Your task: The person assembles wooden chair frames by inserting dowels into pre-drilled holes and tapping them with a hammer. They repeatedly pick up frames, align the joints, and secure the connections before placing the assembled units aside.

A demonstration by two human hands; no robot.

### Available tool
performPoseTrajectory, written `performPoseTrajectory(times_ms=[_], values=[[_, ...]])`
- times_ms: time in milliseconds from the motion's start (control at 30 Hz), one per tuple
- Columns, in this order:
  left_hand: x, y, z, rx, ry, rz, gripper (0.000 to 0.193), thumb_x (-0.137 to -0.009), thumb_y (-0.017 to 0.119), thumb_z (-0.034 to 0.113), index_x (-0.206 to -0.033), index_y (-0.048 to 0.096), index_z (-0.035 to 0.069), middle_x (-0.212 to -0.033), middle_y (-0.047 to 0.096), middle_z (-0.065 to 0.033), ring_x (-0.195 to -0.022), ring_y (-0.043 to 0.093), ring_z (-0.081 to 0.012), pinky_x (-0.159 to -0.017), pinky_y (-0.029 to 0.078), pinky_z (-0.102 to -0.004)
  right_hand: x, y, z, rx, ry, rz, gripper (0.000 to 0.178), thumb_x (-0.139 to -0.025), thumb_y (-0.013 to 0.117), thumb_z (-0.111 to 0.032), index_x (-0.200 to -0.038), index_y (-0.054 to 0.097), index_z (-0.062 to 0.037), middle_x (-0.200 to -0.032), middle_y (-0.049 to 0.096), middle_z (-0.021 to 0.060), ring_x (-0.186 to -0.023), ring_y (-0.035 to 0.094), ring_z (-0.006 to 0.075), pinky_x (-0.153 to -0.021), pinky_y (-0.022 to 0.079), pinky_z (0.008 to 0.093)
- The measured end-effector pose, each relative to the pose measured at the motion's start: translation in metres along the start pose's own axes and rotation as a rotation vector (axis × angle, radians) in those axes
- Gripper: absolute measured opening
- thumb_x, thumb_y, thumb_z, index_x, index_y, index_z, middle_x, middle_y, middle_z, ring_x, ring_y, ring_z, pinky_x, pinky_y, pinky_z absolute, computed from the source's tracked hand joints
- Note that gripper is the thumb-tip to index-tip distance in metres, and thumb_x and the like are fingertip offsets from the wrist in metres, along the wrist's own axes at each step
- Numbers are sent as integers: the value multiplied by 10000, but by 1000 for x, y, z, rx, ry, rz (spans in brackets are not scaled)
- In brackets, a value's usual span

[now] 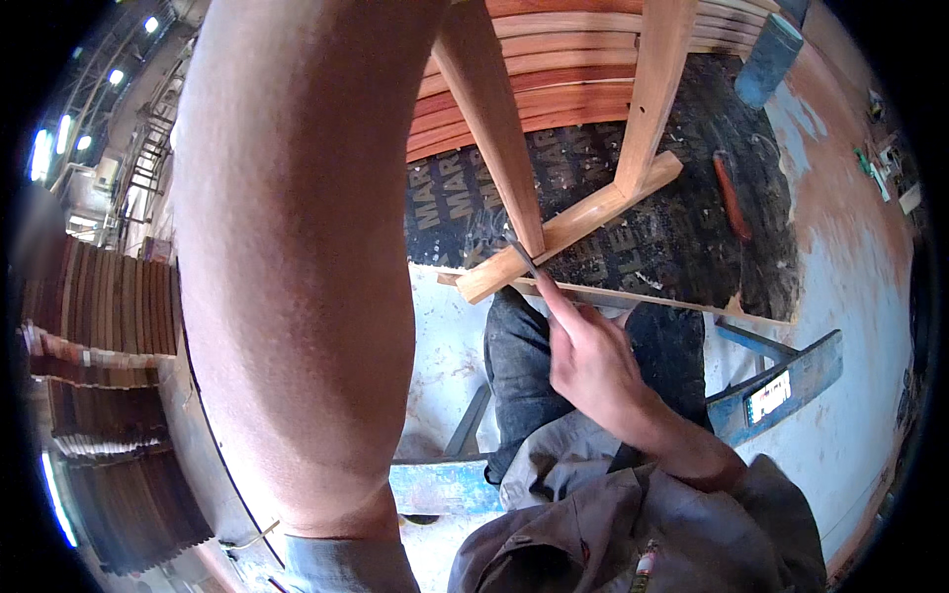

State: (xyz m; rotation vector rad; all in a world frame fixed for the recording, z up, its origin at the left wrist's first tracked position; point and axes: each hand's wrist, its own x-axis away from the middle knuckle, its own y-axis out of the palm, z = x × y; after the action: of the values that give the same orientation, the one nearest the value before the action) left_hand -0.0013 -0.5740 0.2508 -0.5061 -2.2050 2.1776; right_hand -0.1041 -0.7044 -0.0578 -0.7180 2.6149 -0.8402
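My right hand [591, 358] is closed around a slim dark metal tool [524, 257], with the index finger stretched along it. The tool's tip touches a wooden frame where one upright leg [499, 128] meets the crosspiece [593, 215]. A second leg [655, 94] joins that crosspiece farther right. The tool's handle is hidden in my palm. Across the left of the view my left forearm [297, 267] rises large and close, and its hand lies beyond the top edge.
Under the frame is a black printed board [692, 237] with wood chips. On it lies a red-brown handled tool [732, 196]. A blue cylinder [769, 61] stands at the far right corner. Reddish curved wooden slats [563, 99] are stacked behind; dark wood stacks [109, 296] stand left.
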Motion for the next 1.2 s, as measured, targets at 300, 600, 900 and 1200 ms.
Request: performPoseTrajectory(times_ms=[300, 600, 900, 1200], values=[[-6, -1, -11, 12, 84, 32, 480, -1021, 578, 404, -1186, 729, -21, -1127, 742, -241, -1069, 710, -372, -958, 530, -456, 22, -17, -9, -35, -101, 45, 655, -914, 612, 41, -1544, 443, -19, -888, 641, 274, -783, 668, 438, -729, 540, 510], [-51, 43, -26, -105, 266, 65, 637, -1034, 532, 546, -1214, 679, -47, -1042, 730, -253, -1010, 717, -377, -918, 554, -468, 51, -46, 18, -2, -36, 29, 580, -938, 643, -45, -1488, 471, 22, -1092, 700, 306, -1028, 720, 442, -876, 583, 485], [-24, 40, -27, 108, 68, 229, 561, -950, 687, 579, -1218, 742, 89, -690, 670, -82, -555, 624, -144, -536, 518, -348, -35, -139, 136, 431, 105, 544, 282, -958, 611, -81, -1218, 594, 27, -1051, 673, 275, -960, 673, 481, -857, 550, 547], [-16, 26, -23, 249, 21, 146, 465, -935, 731, 500, -1044, 720, 48, -822, 700, -238, -814, 715, -407, -724, 528, -508, -71, -163, 147, 517, -117, 406, 212, -982, 585, -127, -1108, 688, 8, -1115, 692, 193, -1074, 650, 352, -923, 517, 475]])
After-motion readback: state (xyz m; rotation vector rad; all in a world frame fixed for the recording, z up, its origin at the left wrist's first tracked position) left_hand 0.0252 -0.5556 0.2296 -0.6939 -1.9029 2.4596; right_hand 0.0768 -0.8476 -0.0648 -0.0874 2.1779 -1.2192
